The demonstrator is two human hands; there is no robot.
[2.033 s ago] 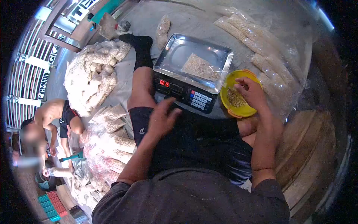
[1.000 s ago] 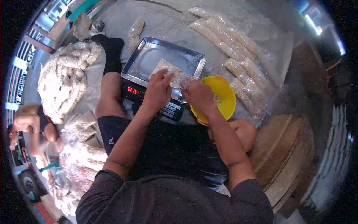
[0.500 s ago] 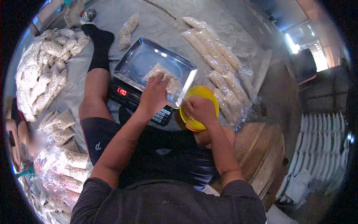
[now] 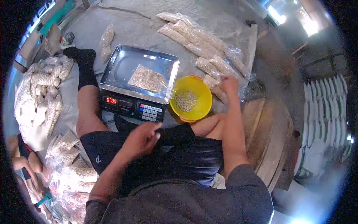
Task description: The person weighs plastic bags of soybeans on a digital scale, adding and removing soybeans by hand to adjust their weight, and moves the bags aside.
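A clear plastic bag of pale, bean-like pieces (image 4: 148, 79) lies in the metal tray (image 4: 121, 72) of a digital scale (image 4: 128, 106), whose red display appears to read 0.780. My left hand (image 4: 141, 139) is over my lap in front of the scale, its fingers apart and nothing visible in them. Right of the tray stands a yellow basin (image 4: 203, 91) with loose pieces of the same kind (image 4: 185, 100) at its bottom. My right hand (image 4: 229, 85) is beyond the basin, beside the filled bags; its fingers look curled together, and what they hold, if anything, is hidden.
Long filled bags (image 4: 194, 37) lie in a row at the upper right. A single filled bag (image 4: 107, 43) rests behind the scale. Large heaps of bags (image 4: 41, 89) are on the left, near another person's arm (image 4: 20, 163). Wooden boards (image 4: 261, 138) lie at my right.
My left hand has left the bag on the tray and drawn back to my lap. My right hand has moved from the basin to the right-hand bags. The display went from about 1.190 to 0.780.
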